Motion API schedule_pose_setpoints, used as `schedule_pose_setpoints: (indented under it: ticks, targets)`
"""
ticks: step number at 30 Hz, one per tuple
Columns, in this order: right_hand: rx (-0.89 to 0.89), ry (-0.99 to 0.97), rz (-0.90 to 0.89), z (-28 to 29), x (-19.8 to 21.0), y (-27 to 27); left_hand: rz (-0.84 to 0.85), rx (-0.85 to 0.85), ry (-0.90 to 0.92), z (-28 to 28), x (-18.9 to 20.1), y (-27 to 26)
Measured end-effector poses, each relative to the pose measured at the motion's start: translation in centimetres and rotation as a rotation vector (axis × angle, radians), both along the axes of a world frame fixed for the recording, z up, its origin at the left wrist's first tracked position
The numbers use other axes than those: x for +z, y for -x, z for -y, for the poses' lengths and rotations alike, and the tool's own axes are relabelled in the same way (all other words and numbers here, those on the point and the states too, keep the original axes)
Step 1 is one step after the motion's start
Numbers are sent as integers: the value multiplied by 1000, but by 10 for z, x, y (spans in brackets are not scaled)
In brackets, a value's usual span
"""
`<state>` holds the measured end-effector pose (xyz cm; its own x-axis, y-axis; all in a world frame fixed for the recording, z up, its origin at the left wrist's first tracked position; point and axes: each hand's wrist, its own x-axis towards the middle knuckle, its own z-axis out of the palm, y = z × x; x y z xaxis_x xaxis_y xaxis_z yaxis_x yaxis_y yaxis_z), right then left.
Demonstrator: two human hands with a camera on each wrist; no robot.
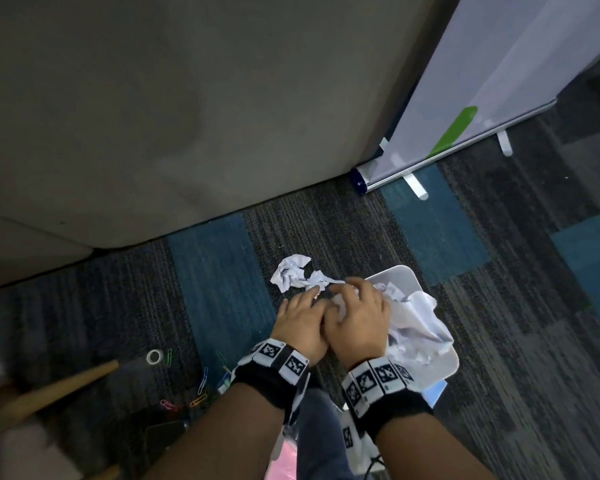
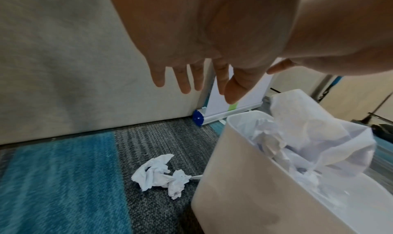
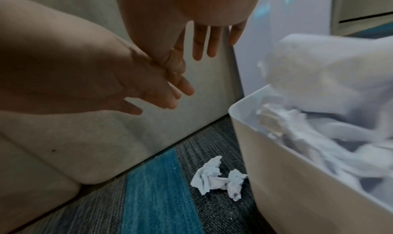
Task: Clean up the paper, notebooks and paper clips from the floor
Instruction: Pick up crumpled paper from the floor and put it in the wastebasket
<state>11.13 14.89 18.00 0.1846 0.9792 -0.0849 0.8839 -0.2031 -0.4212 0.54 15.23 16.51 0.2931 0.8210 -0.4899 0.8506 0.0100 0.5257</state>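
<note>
A crumpled white paper lies on the carpet just left of a white bin. The bin holds more crumpled paper. My left hand and right hand hover side by side over the bin's near left corner, touching each other. Both wrist views show straight, spread fingers with nothing in them. Several coloured paper clips are scattered on the carpet at the lower left.
A grey sofa stands along the far side, close behind the paper. A roll-up banner base stands at the right. A wooden leg and a small tape roll are at the lower left. Something pink shows near my legs.
</note>
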Motion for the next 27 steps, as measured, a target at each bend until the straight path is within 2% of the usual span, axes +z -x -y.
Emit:
schedule_pose_setpoints:
  ticks: [5,11,19,25,27]
  targets:
    - [182,145,-61,-21,-32,42,-47,117,30,2,-24,42]
    - [361,382,72,-44,-90,70,-70,226,58,3,-77,80]
    - [493,761,196,-66,-202,95,-34,293,145,-3,-175,108]
    - [535,819,262,-90,-274,101,-4,342,151,-16,-236,116]
    - [494,857,288,-100,-293,101,2,356,149,-18,-252,117]
